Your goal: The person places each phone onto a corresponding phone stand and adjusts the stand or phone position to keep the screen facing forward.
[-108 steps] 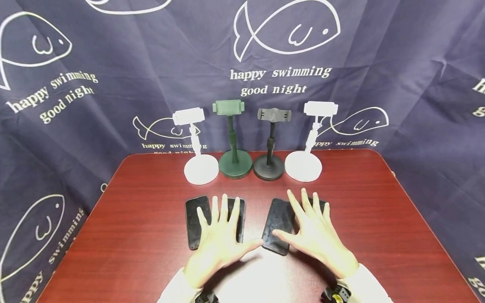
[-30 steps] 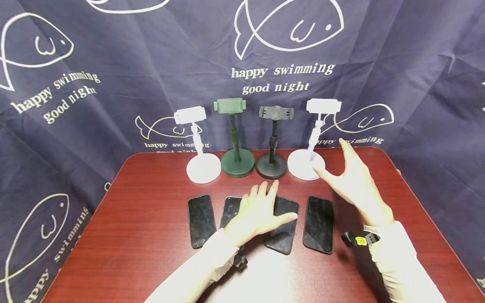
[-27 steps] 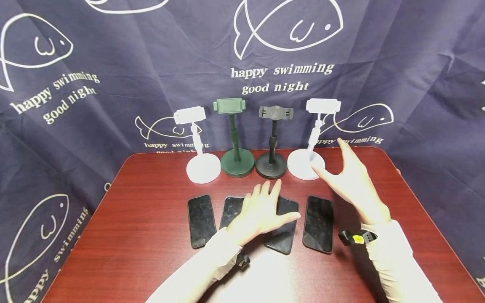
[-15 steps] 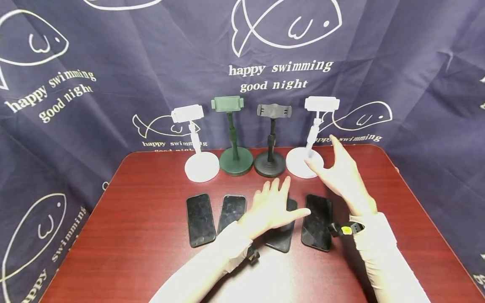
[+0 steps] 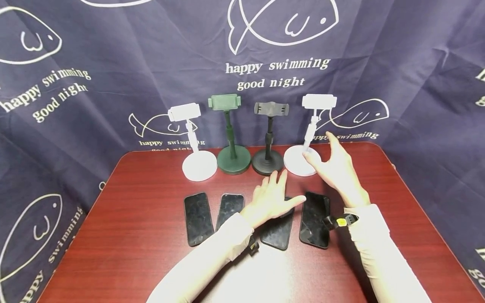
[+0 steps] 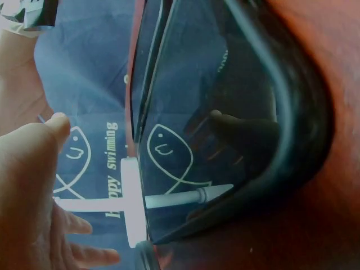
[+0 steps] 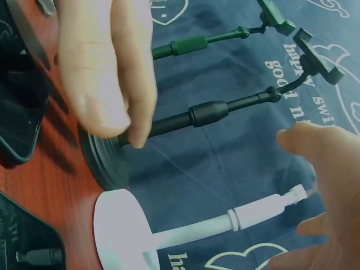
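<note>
My left hand (image 5: 269,200) is held over the third phone (image 5: 278,231) from the left, fingers spread and holding nothing. In the left wrist view, a black phone (image 6: 225,112) fills much of the picture, its glass reflecting a stand. My right hand (image 5: 339,174) is beside the right-hand white phone stand (image 5: 302,160), thumb and fingers parted in front of its base and pole. Whether the thumb touches the stand cannot be told. In the right wrist view, that white stand (image 7: 191,230) shows between the phones and the curved right hand (image 7: 332,185).
Black (image 5: 267,161), green (image 5: 234,159) and white (image 5: 199,165) phone stands line the table's back edge. More dark phones lie flat: far left (image 5: 198,219), second (image 5: 231,208), far right (image 5: 314,221). Behind the red table (image 5: 125,261) hangs a blue fish-print cloth (image 5: 159,50).
Both hands were spread over the phones. The right hand has since moved to the right-hand white stand, and the left has shifted right over the third phone. The stands and phones have stayed put.
</note>
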`<state>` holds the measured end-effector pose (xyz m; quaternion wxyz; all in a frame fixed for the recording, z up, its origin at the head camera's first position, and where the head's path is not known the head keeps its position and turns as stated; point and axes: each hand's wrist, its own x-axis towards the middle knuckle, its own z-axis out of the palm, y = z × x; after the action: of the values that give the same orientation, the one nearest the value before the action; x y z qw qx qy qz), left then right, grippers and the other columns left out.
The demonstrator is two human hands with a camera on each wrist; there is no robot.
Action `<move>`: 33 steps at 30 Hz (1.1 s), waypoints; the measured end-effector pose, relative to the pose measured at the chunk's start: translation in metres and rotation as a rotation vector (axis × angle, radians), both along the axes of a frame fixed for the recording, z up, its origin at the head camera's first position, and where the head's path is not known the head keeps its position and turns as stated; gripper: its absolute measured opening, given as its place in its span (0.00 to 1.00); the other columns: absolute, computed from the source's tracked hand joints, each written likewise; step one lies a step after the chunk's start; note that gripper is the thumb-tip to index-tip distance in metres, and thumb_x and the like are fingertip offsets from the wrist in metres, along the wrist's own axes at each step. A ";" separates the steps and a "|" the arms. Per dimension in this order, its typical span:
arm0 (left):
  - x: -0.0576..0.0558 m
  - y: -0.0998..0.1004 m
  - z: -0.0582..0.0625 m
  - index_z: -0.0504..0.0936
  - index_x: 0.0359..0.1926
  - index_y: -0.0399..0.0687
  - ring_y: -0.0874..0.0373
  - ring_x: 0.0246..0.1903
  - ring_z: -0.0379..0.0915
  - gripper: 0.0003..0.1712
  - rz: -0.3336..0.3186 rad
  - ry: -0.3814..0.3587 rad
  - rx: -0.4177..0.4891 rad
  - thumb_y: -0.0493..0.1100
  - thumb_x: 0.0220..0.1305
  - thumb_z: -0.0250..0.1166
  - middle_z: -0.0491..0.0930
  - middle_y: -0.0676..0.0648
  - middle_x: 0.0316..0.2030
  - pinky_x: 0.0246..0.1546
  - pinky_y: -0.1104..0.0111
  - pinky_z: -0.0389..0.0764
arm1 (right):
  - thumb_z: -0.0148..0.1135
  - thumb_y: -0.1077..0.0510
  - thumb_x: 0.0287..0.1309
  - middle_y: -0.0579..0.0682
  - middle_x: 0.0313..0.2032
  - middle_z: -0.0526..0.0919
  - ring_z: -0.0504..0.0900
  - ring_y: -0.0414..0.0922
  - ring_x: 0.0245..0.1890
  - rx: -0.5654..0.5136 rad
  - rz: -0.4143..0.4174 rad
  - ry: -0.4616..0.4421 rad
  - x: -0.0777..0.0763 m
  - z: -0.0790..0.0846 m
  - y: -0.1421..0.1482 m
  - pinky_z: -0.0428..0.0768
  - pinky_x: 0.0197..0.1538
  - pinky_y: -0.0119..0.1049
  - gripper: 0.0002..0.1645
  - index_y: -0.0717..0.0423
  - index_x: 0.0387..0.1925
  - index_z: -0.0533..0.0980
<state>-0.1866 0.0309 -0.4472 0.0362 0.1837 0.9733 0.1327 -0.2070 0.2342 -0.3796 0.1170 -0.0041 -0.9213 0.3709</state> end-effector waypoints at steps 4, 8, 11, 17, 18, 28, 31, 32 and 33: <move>-0.004 0.001 0.001 0.52 0.82 0.56 0.46 0.70 0.67 0.57 -0.021 0.054 0.017 0.83 0.64 0.47 0.61 0.43 0.76 0.58 0.49 0.79 | 0.64 0.31 0.62 0.65 0.77 0.60 0.63 0.65 0.75 0.001 0.012 0.009 -0.007 0.001 0.000 0.62 0.72 0.66 0.60 0.55 0.82 0.49; -0.009 0.002 0.004 0.55 0.80 0.52 0.46 0.66 0.71 0.53 -0.037 0.099 0.023 0.79 0.68 0.47 0.65 0.44 0.73 0.53 0.50 0.82 | 0.64 0.33 0.63 0.66 0.76 0.61 0.63 0.65 0.75 0.015 0.018 0.028 -0.015 0.003 0.000 0.62 0.73 0.65 0.59 0.57 0.81 0.50; -0.015 0.004 0.005 0.56 0.79 0.50 0.46 0.61 0.76 0.49 -0.038 0.158 0.010 0.75 0.71 0.49 0.68 0.44 0.70 0.47 0.52 0.85 | 0.64 0.36 0.64 0.68 0.75 0.62 0.64 0.66 0.74 0.033 0.012 0.049 -0.021 0.004 0.000 0.63 0.72 0.64 0.56 0.60 0.80 0.51; -0.022 0.009 0.009 0.57 0.79 0.48 0.47 0.52 0.81 0.47 -0.041 0.228 -0.044 0.71 0.72 0.53 0.72 0.43 0.67 0.41 0.55 0.86 | 0.63 0.42 0.65 0.71 0.73 0.64 0.65 0.69 0.72 0.073 0.003 0.083 -0.031 0.007 0.003 0.63 0.72 0.65 0.52 0.64 0.78 0.54; -0.024 0.009 0.011 0.57 0.79 0.48 0.47 0.52 0.81 0.47 -0.040 0.227 -0.049 0.71 0.72 0.53 0.71 0.43 0.67 0.42 0.56 0.86 | 0.63 0.42 0.65 0.71 0.73 0.63 0.65 0.69 0.73 0.077 0.003 0.089 -0.033 0.008 0.003 0.63 0.72 0.64 0.52 0.64 0.78 0.54; -0.038 0.024 0.025 0.54 0.80 0.53 0.48 0.55 0.79 0.46 -0.031 0.179 -0.085 0.71 0.73 0.50 0.72 0.46 0.67 0.45 0.55 0.85 | 0.61 0.39 0.65 0.70 0.70 0.69 0.68 0.71 0.69 0.047 -0.066 0.102 -0.047 0.015 0.008 0.66 0.70 0.63 0.51 0.63 0.77 0.57; -0.039 0.029 0.021 0.54 0.80 0.56 0.48 0.57 0.78 0.45 -0.030 0.165 -0.100 0.72 0.73 0.50 0.71 0.48 0.69 0.47 0.56 0.84 | 0.61 0.38 0.65 0.71 0.68 0.72 0.70 0.71 0.68 0.030 -0.089 0.095 -0.050 0.013 0.009 0.67 0.69 0.63 0.50 0.62 0.77 0.58; -0.039 0.031 0.020 0.54 0.80 0.56 0.48 0.57 0.78 0.45 -0.032 0.158 -0.106 0.72 0.73 0.50 0.70 0.48 0.70 0.48 0.56 0.84 | 0.61 0.38 0.65 0.71 0.67 0.73 0.71 0.70 0.67 0.024 -0.096 0.097 -0.051 0.013 0.009 0.68 0.69 0.62 0.49 0.62 0.76 0.59; -0.038 0.033 0.018 0.54 0.81 0.57 0.48 0.58 0.77 0.45 -0.033 0.147 -0.106 0.72 0.73 0.50 0.70 0.48 0.70 0.48 0.55 0.84 | 0.61 0.38 0.65 0.71 0.66 0.73 0.72 0.70 0.67 0.021 -0.102 0.097 -0.051 0.012 0.010 0.68 0.69 0.62 0.49 0.62 0.76 0.60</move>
<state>-0.2246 0.0639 -0.4289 -0.0236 0.2066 0.9759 0.0664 -0.2579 0.2440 -0.3676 0.1805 -0.0318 -0.9170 0.3544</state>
